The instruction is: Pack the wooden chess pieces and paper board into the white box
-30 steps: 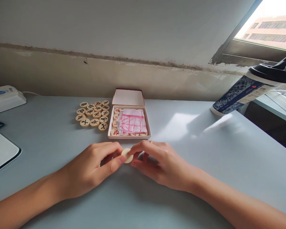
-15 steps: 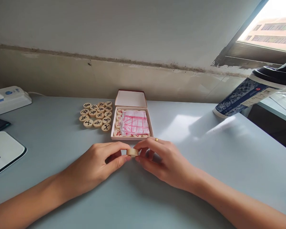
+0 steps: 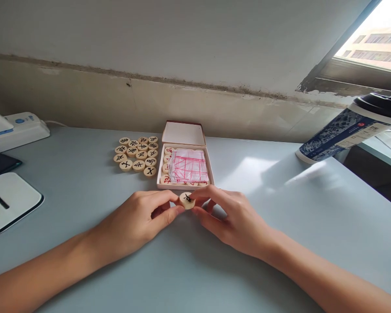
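Observation:
A round wooden Chinese chess piece (image 3: 184, 203) is held just in front of the box, tilted so that the black character on its face shows. My left hand (image 3: 135, 221) pinches its left edge between thumb and index finger. On the other side, my right hand (image 3: 234, 219) grips the piece, its index fingertip over part of the character. Behind my hands stands the open box (image 3: 169, 187), lid raised. Inside are red-marked chess pieces (image 3: 164, 179), partly covered by a folded board sheet (image 3: 189, 167) with red lines in clear plastic.
Several black-marked chess pieces (image 3: 138, 165) lie grouped left of the box. On the left are a white device (image 3: 16, 208) with a green light, a dark phone-like object (image 3: 1, 164) and a white power strip (image 3: 29, 127). A tall cup (image 3: 332, 134) stands at the right.
The piece has been tipped between my fingers, from showing its plain side edge to showing its marked face. The view has shifted slightly, and the white device's green light now shows.

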`<state>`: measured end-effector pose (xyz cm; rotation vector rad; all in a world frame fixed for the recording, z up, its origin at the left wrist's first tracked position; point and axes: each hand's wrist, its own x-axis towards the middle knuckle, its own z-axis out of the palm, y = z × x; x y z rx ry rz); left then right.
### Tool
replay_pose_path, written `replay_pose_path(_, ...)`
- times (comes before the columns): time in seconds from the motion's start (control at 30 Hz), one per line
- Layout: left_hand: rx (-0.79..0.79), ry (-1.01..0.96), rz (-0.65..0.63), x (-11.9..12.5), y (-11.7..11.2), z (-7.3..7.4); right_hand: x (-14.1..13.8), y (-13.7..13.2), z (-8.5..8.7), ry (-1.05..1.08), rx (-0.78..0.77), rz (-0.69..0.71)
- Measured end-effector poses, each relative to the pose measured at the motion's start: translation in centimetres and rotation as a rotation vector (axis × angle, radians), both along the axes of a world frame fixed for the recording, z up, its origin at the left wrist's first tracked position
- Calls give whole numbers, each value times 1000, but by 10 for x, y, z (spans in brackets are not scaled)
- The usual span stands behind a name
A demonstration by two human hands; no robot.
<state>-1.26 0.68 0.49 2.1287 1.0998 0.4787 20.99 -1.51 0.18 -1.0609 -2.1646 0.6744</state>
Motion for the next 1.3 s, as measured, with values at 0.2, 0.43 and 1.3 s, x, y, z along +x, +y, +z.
replay_pose_path(0.2, 4, -9, 18, 0, -1, -1, 0, 1, 3, 13, -64, 5)
replay_pose_path(0.43, 14, 14, 24, 0, 1, -4, 0, 3, 6, 18, -108, -9)
replay_pose_path(1.3, -8, 27, 91, 0, 1, -4, 1, 3, 16, 156, -401, 66)
